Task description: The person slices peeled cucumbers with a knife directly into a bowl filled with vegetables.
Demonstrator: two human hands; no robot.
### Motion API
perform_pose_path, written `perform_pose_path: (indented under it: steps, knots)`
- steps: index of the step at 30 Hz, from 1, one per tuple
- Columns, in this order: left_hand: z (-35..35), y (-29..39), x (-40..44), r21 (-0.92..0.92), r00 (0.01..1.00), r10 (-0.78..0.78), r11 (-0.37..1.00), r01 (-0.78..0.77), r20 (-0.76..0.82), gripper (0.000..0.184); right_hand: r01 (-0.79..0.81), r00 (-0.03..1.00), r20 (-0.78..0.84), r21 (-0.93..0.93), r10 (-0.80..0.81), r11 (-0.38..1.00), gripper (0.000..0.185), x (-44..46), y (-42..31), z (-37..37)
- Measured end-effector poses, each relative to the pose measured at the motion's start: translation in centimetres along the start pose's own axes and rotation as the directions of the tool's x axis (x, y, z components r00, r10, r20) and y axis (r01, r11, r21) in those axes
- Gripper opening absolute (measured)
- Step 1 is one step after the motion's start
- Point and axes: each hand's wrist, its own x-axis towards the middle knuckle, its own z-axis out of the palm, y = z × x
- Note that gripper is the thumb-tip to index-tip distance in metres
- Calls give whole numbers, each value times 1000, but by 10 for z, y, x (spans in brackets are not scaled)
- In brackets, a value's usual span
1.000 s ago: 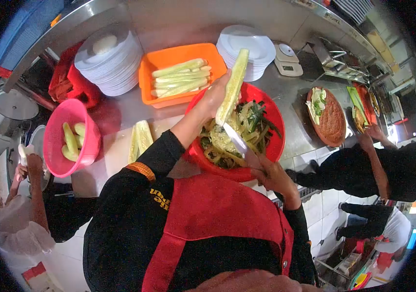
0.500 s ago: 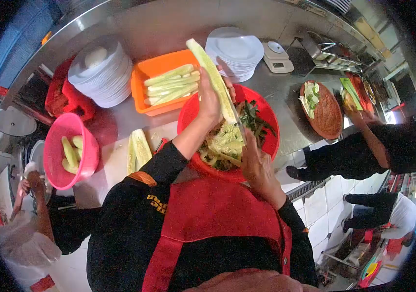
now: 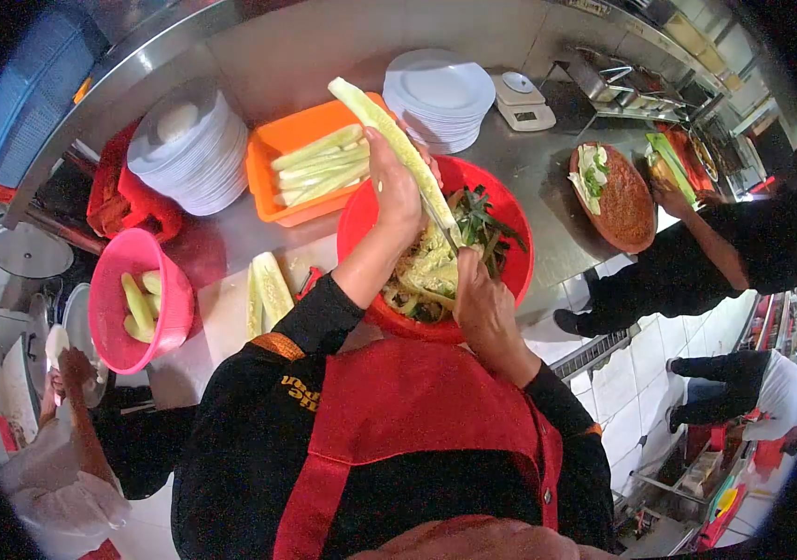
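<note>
My left hand (image 3: 396, 182) is closed round a long halved cucumber (image 3: 384, 126), held tilted with its pale seeded side up. My right hand (image 3: 484, 303) grips a knife, whose blade (image 3: 447, 231) touches the cucumber's lower end. Both are over a red bowl (image 3: 522, 271) that holds pale pulp and green peelings (image 3: 436, 266). Behind my left hand, an orange tub (image 3: 263, 191) contains several peeled cucumber pieces (image 3: 324, 163). Two cut halves (image 3: 271, 287) lie on a cutting board (image 3: 226, 313) left of my left forearm.
A pink bowl (image 3: 174, 313) with green cucumbers stands at left. Two plate stacks (image 3: 188, 168) (image 3: 440, 93), a scale (image 3: 522, 103) and a brown oval dish (image 3: 627, 201) are on the counter. One person works at left (image 3: 72, 448); others are at right.
The camera view has shifted. The cucumber now leans further left, its upper end over the orange tub's edge, and the knife has moved to a different angle at its lower end.
</note>
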Motion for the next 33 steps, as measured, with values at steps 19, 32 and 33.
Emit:
perform_pose_path:
  steps: [19,32,33]
  knots:
    - [-10,-5,-7,-28,957,-144,989,142,-253,63,100,975,-196,-62,-110,993,7,11,3,24]
    - [-16,-20,-19,-141,880,-405,914,381,-249,55,111,984,-133,-82,-121,990,9,5,16,20]
    - [-17,-21,-22,-141,881,-403,915,379,-248,55,87,991,-99,-39,-90,995,12,4,17,20]
